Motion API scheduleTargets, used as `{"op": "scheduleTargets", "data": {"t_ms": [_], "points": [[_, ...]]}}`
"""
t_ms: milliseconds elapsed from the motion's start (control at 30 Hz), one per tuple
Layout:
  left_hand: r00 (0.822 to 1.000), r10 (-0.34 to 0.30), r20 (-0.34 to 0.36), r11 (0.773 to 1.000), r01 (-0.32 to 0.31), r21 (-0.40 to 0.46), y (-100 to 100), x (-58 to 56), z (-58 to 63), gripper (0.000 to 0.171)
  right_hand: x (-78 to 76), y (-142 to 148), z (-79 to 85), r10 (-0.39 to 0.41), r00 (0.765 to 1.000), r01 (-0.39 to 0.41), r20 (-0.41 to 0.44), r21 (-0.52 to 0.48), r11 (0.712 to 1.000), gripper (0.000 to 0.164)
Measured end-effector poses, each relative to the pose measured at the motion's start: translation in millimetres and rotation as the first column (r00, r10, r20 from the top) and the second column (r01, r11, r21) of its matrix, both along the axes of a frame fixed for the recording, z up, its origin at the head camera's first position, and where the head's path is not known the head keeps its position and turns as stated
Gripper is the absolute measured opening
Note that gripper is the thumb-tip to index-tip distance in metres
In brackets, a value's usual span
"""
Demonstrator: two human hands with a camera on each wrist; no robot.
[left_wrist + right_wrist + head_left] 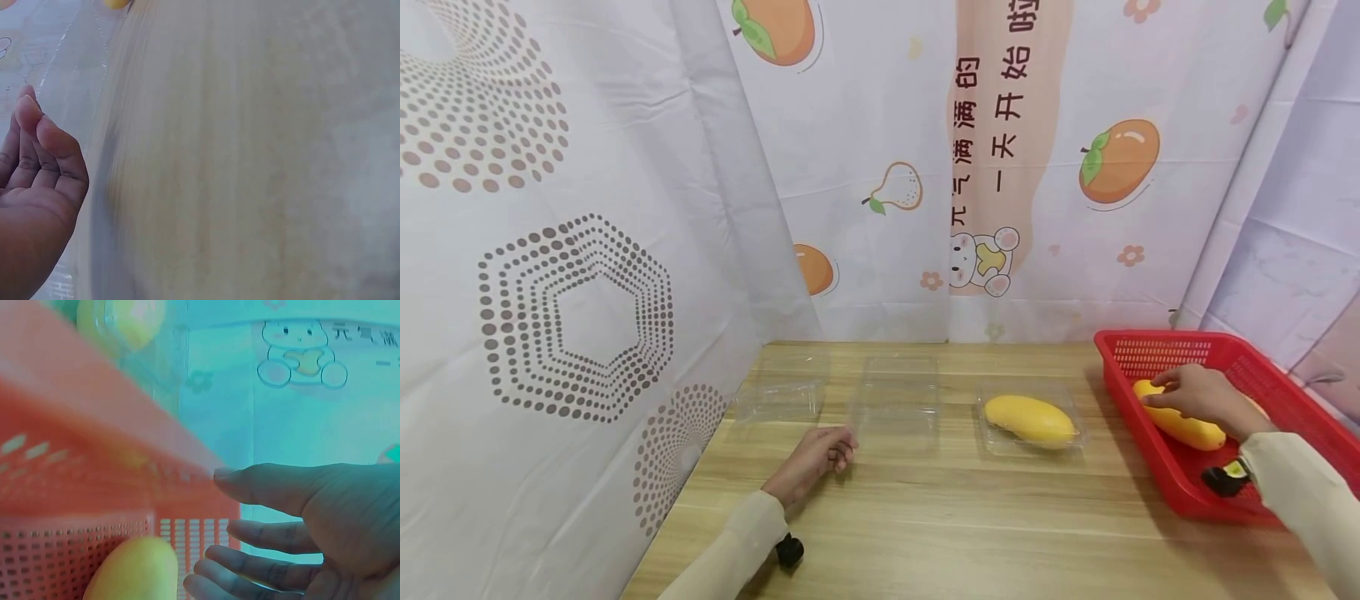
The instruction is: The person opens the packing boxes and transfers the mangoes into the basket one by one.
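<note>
Over the red plastic basket (1138,437), at the right of the table, my right hand (1202,396) is held above a yellow mango (1197,433). In the right wrist view the thumb and fingers of that hand (340,525) stay spread and apart from the mango (134,572) below. Another mango (1030,419) lies in a clear plastic box (996,446). My left hand (816,458) hovers at the table with loosely bent fingers, close to a clear box (895,408). Nothing shows in the left hand (37,181) from the left wrist.
A further clear box (782,400) stands at the back left of the wooden table (940,517). Part of another rounded fruit in the basket is hidden behind the right hand. Printed curtains (865,108) hang behind the table and along its left side.
</note>
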State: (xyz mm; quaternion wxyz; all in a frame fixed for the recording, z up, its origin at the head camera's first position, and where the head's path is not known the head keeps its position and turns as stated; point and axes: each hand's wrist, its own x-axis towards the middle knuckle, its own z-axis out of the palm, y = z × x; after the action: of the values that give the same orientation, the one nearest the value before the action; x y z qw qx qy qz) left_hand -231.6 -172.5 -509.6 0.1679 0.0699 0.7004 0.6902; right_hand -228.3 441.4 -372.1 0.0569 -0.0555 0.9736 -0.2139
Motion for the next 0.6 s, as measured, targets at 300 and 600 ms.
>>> {"op": "scheduleTargets", "data": {"t_ms": [300,600], "points": [[0.999,-0.044,-0.030,0.998,0.043,-0.036,11.0,-3.5,-0.8,0.034,0.3,-24.9,-3.9,0.029,0.994,-0.029,-0.101,-0.001,1.000,0.055],[0.990,-0.130,-0.058,0.988,0.125,-0.089,27.6,-4.6,1.8,0.036,3.8,-46.4,-8.0,0.061,0.972,-0.063,-0.226,0.000,0.998,0.044]]}}
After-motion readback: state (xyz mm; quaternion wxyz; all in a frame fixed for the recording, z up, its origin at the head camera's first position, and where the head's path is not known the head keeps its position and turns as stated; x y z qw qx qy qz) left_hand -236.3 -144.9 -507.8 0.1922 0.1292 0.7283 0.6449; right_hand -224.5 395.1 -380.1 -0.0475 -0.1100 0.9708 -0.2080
